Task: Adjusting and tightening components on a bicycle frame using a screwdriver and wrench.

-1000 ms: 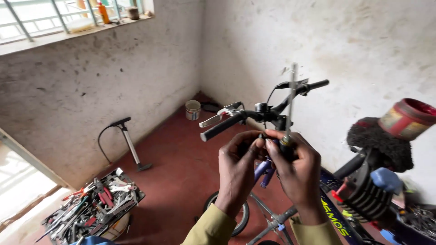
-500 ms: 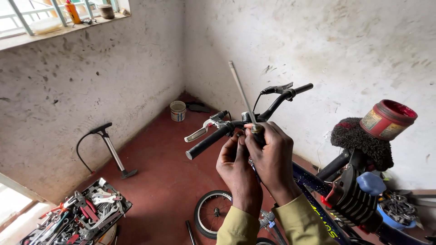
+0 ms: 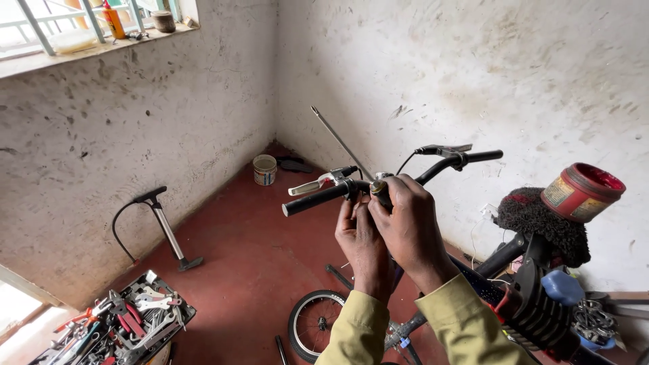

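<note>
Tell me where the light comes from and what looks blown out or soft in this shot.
Head view: daylight enters through the window at upper left, overexposed there and at the lower left corner; walls evenly lit, shadows soft; hands and handlebar sharp; frame edges look wide-angle stretched.

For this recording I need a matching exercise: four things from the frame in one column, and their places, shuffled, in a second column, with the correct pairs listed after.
Things:
1. Black-handled floor pump with a silver barrel
2. Small white plastic bucket
3. Red-lidded tin can
4. Tray of mixed hand tools

Places:
A. On top of the black fuzzy bicycle saddle at right
B. On the red floor at bottom left
C. Standing on the floor against the left wall
D. On the floor by the room's far corner

Pairs: 1-C, 2-D, 3-A, 4-B
</note>
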